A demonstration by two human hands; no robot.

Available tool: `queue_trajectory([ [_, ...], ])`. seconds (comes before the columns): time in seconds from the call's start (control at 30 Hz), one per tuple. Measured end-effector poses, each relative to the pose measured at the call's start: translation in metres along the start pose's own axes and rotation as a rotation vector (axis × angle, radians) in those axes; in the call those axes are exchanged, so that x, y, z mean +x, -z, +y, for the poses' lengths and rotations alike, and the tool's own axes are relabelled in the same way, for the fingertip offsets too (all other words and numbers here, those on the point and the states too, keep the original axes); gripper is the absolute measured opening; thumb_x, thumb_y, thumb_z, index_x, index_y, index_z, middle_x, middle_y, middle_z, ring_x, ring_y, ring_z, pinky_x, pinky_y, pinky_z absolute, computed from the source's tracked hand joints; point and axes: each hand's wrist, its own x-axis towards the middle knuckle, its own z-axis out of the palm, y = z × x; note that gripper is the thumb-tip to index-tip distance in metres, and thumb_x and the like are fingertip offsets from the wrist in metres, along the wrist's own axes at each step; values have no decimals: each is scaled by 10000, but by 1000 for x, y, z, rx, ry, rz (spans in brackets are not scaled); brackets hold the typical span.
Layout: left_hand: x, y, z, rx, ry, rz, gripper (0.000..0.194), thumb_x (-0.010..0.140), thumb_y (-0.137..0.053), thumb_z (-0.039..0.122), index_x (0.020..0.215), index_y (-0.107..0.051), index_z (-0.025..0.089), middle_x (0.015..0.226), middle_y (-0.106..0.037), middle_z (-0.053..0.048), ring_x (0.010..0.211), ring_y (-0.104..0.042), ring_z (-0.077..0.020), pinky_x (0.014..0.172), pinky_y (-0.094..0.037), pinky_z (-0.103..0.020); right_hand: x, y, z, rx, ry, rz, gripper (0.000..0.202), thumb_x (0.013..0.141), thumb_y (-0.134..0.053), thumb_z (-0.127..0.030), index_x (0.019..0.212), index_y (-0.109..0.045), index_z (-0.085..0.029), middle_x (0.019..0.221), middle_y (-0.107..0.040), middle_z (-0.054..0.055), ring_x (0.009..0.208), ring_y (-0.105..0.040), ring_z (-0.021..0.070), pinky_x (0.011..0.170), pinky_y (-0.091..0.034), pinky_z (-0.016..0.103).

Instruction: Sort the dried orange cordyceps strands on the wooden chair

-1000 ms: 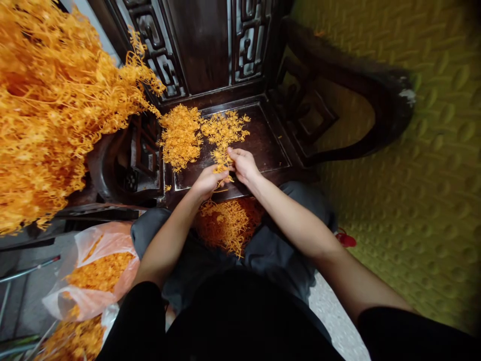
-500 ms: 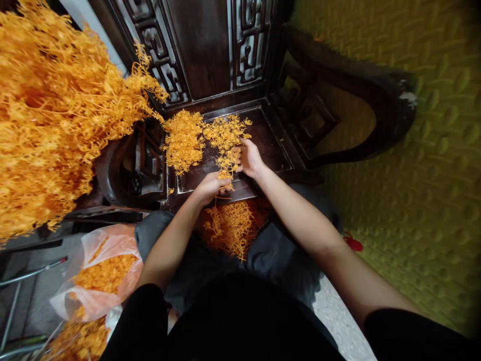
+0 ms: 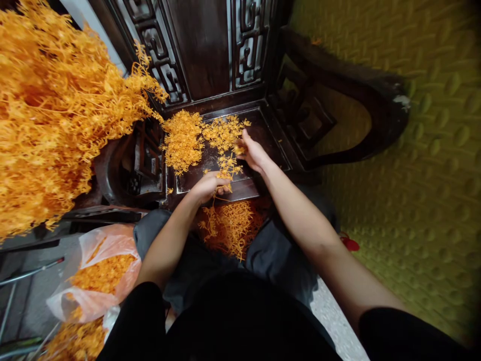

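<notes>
My left hand (image 3: 212, 187) is closed on the stem of an orange artificial flower sprig (image 3: 229, 165), whose small blossoms fan out above the fingers. My right hand (image 3: 254, 153) is just up and to the right of it, fingers curled at a small orange flower piece (image 3: 238, 149) that they partly hide. Beyond the hands, on the dark wooden chair seat (image 3: 263, 133), lie a dense heap of orange blossoms (image 3: 184, 143) and a looser spread of them (image 3: 221, 133). Between my knees, below the seat edge, sits a bunch of orange stems (image 3: 233, 228).
A huge mass of orange sprigs (image 3: 56, 120) rises at the left. A plastic bag (image 3: 90, 303) with orange pieces stands on the lower left. The chair's curved armrest (image 3: 391, 110) lies at right, beside an embossed yellow-green surface (image 3: 432, 200).
My right hand has moved slightly up and away from the sprig, with a small orange piece at its fingers. The sprig in my left hand looks smaller, with a gap below the spread blossoms.
</notes>
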Motion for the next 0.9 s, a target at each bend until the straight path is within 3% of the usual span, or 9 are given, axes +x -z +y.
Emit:
queue_trajectory([
  [0.07, 4, 2, 0, -56, -22, 12, 69, 840, -696, 96, 790, -651, 110, 589, -613, -29, 448, -467, -51, 481, -338, -208, -8, -7, 4, -110, 148, -39, 467, 819, -752, -658, 838, -686, -196, 925, -723, 53, 938, -658, 165, 740, -523, 239],
  [0.13, 5, 4, 0, -96, -38, 35, 82, 836, -723, 106, 801, -649, 105, 586, -612, -25, 445, -453, -47, 482, -333, -210, -19, -11, 6, -173, 271, -30, 499, 807, -735, -691, 856, -721, -195, 1034, -740, 64, 1037, -656, 191, 764, -523, 245],
  [0.23, 5, 5, 0, -179, -86, 105, 113, 829, -739, 111, 788, -634, 121, 617, -612, -14, 496, -499, -55, 491, -332, -203, -40, -11, 10, -206, 252, -177, 498, 812, -724, -689, 880, -743, -196, 926, -741, 46, 804, -671, 170, 606, -490, 244],
  [0.3, 5, 4, 3, -214, -113, 130, 127, 819, -745, 106, 778, -627, 130, 633, -610, -6, 519, -515, -57, 500, -339, -199, -51, -12, 15, -194, 230, -221, 398, 780, -804, -580, 820, -739, -189, 762, -706, 17, 611, -601, 130, 522, -436, 235],
  [0.4, 3, 1, 11, -190, -101, 84, 136, 815, -748, 95, 767, -624, 122, 613, -606, -8, 466, -445, -37, 498, -332, -200, -52, -19, 25, -95, 247, -22, 279, 770, -828, -397, 681, -676, -181, 589, -599, -25, 473, -466, 81, 457, -368, 221],
  [0.5, 0, 0, 17, -157, -107, 66, 146, 826, -719, 77, 736, -611, 119, 564, -584, -7, 425, -374, -20, 477, -288, -196, -36, -26, 27, -4, 218, 122, 294, 835, -739, -339, 636, -580, -192, 549, -523, -45, 434, -408, 66, 427, -363, 214],
  [0.67, -6, 17, 6, 69, -50, 6, 97, 780, -735, 88, 722, -665, 122, 574, -610, -40, 463, -490, -66, 480, -318, -218, -9, -8, 11, 74, 195, 279, 268, 835, -727, -269, 679, -518, -207, 545, -490, -78, 436, -410, 52, 487, -468, 200],
  [0.8, -5, 28, 0, 278, -116, 41, 143, 772, -702, 116, 645, -651, 156, 600, -647, -57, 489, -520, -88, 473, -312, -225, -14, 0, 13, -58, 230, 100, 245, 692, -876, -238, 858, -705, -179, 724, -705, -3, 652, -656, 128, 703, -589, 292],
  [0.9, -8, 24, 7, 429, -136, 30, 177, 784, -667, 130, 611, -642, 155, 606, -658, -63, 486, -509, -94, 491, -323, -241, -26, -3, 15, -210, 288, -66, 359, 692, -914, -357, 980, -783, -186, 1018, -788, 68, 1029, -721, 211, 961, -565, 343],
])
